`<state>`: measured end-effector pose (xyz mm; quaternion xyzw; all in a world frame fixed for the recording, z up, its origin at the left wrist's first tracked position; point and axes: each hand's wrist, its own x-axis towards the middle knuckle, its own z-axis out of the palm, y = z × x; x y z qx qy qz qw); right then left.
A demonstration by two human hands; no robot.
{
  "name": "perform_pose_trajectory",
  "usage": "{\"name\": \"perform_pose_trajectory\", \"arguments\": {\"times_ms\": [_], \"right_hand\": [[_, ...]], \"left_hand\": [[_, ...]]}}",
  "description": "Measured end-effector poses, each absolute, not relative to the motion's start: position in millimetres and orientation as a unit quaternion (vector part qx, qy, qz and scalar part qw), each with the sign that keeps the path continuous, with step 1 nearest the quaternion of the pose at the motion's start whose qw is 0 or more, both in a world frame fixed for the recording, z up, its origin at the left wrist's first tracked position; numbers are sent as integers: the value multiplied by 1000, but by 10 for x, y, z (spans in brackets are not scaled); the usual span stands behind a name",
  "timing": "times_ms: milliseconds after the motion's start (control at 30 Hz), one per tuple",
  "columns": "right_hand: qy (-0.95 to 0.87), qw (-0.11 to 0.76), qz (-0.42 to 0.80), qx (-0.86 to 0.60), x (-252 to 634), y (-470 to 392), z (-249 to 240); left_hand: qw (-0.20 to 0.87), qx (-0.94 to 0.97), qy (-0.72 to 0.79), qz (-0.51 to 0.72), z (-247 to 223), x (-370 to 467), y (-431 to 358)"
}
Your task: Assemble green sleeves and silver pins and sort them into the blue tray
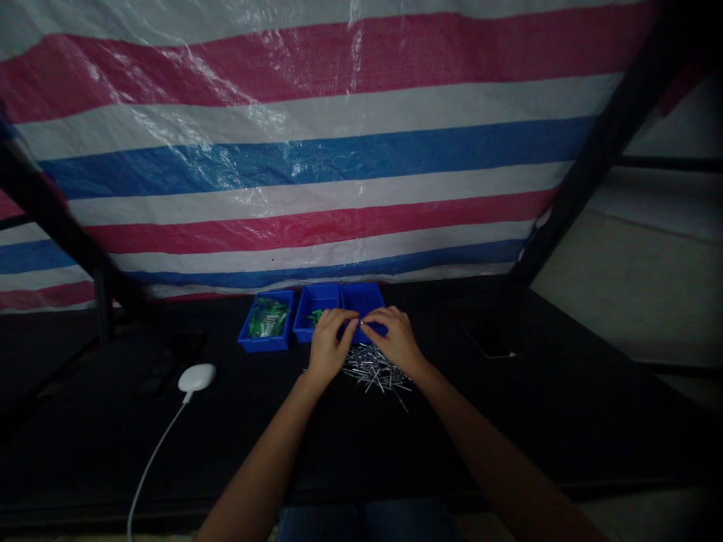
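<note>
My left hand (330, 342) and my right hand (394, 336) meet at the fingertips above a pile of thin metal pins (373, 366). Both are closed in a pinch around a tiny shiny piece (361, 322) between them, too small to make out. Just beyond the hands stand a middle blue bin (301, 318) with a few green pieces (315, 316) in it and a right blue bin (361, 292), partly hidden by my fingers. Further left, another blue bin (264, 345) holds green pieces in clear wrapping (267, 318).
A white rounded device (196, 377) with a white cable (155, 452) lies at the left on the black table (361, 452). A dark phone (486, 335) rests at the right. Behind the table hangs a striped plastic sheet (316, 158) between black posts (587, 158).
</note>
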<state>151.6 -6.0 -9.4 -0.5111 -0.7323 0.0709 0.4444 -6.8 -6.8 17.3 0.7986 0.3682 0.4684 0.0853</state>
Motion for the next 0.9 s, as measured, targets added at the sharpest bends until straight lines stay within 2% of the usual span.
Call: {"name": "perform_pose_trajectory", "arguments": {"times_ms": [533, 900], "right_hand": [[-714, 454, 69, -528, 1504, -53, -108], [-666, 530, 134, -508, 1586, 27, -155]], "left_hand": [[108, 807, 358, 456, 194, -59, -92], [95, 817, 367, 436, 145, -73, -56]]}}
